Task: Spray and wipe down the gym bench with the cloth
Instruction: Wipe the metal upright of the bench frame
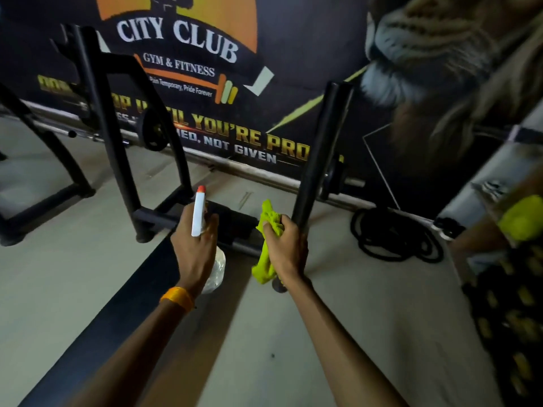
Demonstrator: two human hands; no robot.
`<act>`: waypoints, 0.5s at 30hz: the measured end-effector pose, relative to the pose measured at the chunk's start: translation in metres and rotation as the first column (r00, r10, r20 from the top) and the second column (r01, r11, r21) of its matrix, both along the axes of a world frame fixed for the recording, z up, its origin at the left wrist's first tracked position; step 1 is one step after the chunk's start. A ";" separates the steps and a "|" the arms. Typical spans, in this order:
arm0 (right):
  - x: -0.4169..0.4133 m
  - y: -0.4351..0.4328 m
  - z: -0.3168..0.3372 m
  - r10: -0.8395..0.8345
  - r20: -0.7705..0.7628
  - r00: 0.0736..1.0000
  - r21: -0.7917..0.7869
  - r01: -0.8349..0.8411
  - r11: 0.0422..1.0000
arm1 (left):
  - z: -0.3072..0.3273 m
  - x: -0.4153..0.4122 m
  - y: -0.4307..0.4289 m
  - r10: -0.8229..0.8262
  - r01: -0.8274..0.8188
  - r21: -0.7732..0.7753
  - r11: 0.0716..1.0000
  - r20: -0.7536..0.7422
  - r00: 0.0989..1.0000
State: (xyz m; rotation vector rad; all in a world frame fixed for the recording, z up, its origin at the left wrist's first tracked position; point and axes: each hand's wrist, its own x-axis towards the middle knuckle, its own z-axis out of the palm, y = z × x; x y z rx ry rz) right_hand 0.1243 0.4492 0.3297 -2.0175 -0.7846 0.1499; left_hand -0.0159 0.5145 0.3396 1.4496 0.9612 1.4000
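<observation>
Gripping a white-headed spray bottle [198,214] in the left hand [195,248], red nozzle up, above the far end of the black bench [123,312]. Clutching a bunched yellow-green cloth [269,221] in the right hand [286,248], just beside a black upright post [320,148].

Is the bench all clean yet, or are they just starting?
Looks barely started. The left hand holds the spray bottle and the right hand holds the yellow cloth, by the bench pad. No wet patch shows on it, so spraying and wiping are likely still left.

Left hand [195,245] and right hand [286,248] reach forward, both gripping.
</observation>
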 end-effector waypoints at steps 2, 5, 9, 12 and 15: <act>-0.008 -0.038 0.001 -0.085 0.011 0.996 -0.003 0.085 0.996 | -0.003 -0.006 -0.025 -0.074 0.074 0.017 0.997 -0.010 0.997; -0.031 -0.092 -0.005 -0.210 0.025 0.977 -0.003 0.211 0.978 | -0.009 -0.021 -0.062 -0.187 0.190 0.049 0.981 -0.051 0.981; -0.077 -0.168 -0.021 -0.334 -0.003 0.943 -0.020 0.334 0.942 | -0.019 -0.051 -0.116 -0.287 0.291 0.040 0.956 -0.079 0.955; -0.112 -0.224 -0.033 -0.405 -0.019 0.914 -0.050 0.404 0.913 | -0.029 -0.074 -0.162 -0.363 0.365 0.003 0.931 -0.106 0.926; -0.139 -0.281 -0.049 -0.460 -0.030 0.887 -0.101 0.455 0.885 | -0.041 -0.091 -0.212 -0.422 0.417 -0.065 0.907 -0.125 0.898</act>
